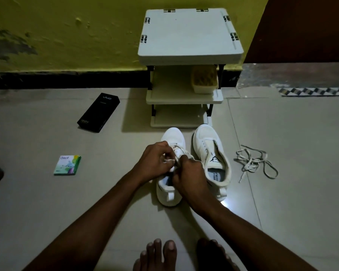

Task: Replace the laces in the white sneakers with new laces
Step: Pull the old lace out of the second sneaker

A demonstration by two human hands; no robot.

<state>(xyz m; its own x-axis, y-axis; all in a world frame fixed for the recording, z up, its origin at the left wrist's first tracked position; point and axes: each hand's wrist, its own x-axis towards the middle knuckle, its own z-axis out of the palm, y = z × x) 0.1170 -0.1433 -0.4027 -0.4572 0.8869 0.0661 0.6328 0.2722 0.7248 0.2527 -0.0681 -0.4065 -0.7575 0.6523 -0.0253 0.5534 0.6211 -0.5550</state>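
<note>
Head view: we note both hands meeting over the near sneaker (169, 193), which stands on the tiled floor (282, 192) touching the second sneaker (205, 137), toes toward a white shelf rack (188, 36). The left hand (157, 161) is curled, thumb and fingers pinching a lace (177, 149) at the eyelets. The right hand (191, 178) is curled tight on the same lace, though we cannot see its fingertips. A loose lace (252, 163) lies tangled right of the shoes. A black box (98, 112) and green packet (67, 165) sit well apart, left.
</note>
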